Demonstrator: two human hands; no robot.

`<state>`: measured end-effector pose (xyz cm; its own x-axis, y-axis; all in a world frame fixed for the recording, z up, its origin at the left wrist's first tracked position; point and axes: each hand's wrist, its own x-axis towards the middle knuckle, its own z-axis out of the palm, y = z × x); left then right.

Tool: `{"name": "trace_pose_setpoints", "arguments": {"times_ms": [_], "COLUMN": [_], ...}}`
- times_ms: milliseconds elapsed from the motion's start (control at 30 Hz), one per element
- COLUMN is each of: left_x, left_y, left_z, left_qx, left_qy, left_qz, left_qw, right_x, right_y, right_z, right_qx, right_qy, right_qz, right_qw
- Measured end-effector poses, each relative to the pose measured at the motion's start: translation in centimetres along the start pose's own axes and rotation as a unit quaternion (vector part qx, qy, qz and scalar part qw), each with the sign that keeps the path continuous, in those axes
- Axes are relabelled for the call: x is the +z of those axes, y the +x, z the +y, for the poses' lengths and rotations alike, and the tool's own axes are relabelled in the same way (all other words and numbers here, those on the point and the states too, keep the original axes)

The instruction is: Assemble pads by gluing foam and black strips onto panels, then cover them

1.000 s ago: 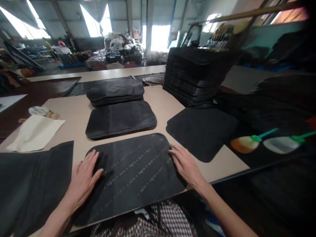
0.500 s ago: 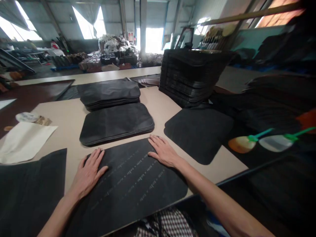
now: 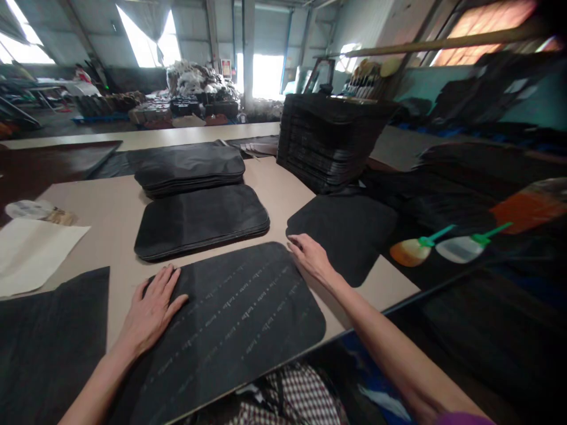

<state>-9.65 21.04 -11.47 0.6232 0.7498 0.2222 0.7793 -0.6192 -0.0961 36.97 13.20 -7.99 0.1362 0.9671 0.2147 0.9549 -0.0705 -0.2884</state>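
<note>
A black sheet with rounded right corners and diagonal rows of pale print (image 3: 239, 319) lies flat in front of me, its near edge along the table's edge. My left hand (image 3: 153, 310) rests open on its left part, fingers stretched away from me. Just beyond its right edge is my right hand (image 3: 312, 258), fingers loosely stretched, nothing seen in them. Its fingertips are by the left edge of plain black pieces (image 3: 349, 230) lying to the right; whether they touch is hard to tell. Two stacks of black rounded pieces, a nearer stack (image 3: 201, 221) and a farther stack (image 3: 190, 165), lie beyond the printed sheet.
A tall black stack (image 3: 328, 139) stands at the back right. Two bottles with green spouts, one orange (image 3: 410, 252) and one whitish (image 3: 460, 249), are at the right. White paper (image 3: 35, 251) and another black sheet (image 3: 57, 330) lie at the left on the beige tabletop (image 3: 101, 206).
My right hand has left the printed sheet and moved right, to the edge of the plain black pieces. My left hand stays on the sheet. The whole view has shifted slightly.
</note>
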Motion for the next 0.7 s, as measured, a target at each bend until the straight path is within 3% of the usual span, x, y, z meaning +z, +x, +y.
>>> {"name": "trace_pose_setpoints", "arguments": {"times_ms": [200,400,700], "left_x": [-0.1,0.0,-0.2], "left_y": [0.1,0.1,0.1], "left_z": [0.1,0.1,0.2], "left_qx": [-0.01,-0.011,-0.009], "left_qy": [-0.005,-0.006,-0.006], "left_qz": [0.0,0.003,0.002], "left_qw": [1.0,1.0,1.0], "right_x": [-1.8,-1.4,-1.0], "right_y": [1.8,3.4,5.4], "right_z": [-0.1,-1.4,-0.7], "right_qx": [-0.02,0.018,0.052], "right_qy": [0.011,0.002,0.024], "right_qz": [-0.068,-0.095,-0.143], "right_qw": [0.997,0.995,0.988]}}
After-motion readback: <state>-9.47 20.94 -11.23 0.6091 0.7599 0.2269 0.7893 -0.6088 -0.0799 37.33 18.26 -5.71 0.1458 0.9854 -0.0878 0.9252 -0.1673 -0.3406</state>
